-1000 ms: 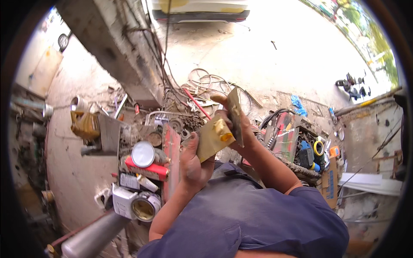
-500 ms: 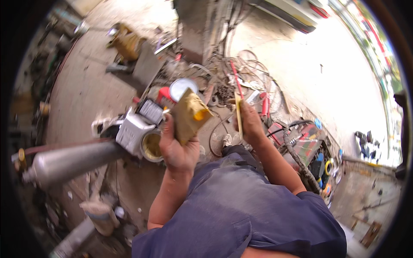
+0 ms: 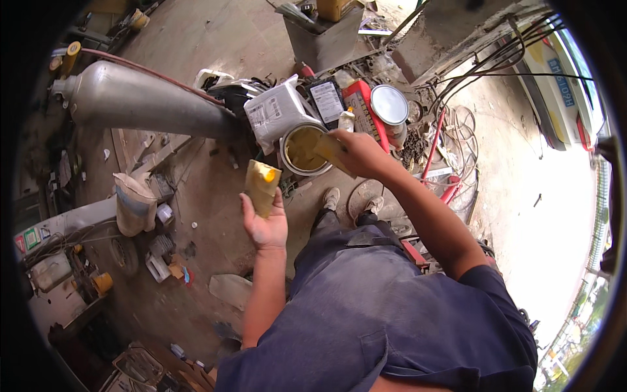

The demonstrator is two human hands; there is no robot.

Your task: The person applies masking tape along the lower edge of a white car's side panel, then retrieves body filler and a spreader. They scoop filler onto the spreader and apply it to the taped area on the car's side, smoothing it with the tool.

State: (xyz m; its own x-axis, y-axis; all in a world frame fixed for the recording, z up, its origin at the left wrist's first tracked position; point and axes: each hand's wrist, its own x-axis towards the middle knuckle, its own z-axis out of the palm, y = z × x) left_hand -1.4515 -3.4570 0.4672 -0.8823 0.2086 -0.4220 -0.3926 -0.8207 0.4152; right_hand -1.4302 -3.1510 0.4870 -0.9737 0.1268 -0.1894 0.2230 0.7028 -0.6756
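Note:
My left hand (image 3: pixel 266 228) holds a flat yellowish plate (image 3: pixel 260 196) upright, with pale putty and a bright orange blob on its upper end. My right hand (image 3: pixel 359 151) grips a thin yellowish scraper (image 3: pixel 333 151) over the right side of an open round can (image 3: pixel 304 147) of yellow-brown putty; I cannot tell whether the scraper touches the putty. Behind the can lie a white package (image 3: pixel 268 114), a dark labelled box (image 3: pixel 326 101) and a small white bottle (image 3: pixel 346 123). A round grey lid (image 3: pixel 390 104) rests by a red box (image 3: pixel 359 98).
A metal cylinder (image 3: pixel 144 104) lies at the upper left, above a cloth sack (image 3: pixel 134 206). A post with cables (image 3: pixel 477 39) stands at the upper right, near a car (image 3: pixel 552 98). Loose hoses (image 3: pixel 460 127) and clutter lie on the floor around my feet (image 3: pixel 330 199).
My view has swung leftward toward the cylinder and can. My hands have moved apart: the left holds its plate lower and to the left, the right has brought its scraper over the open can.

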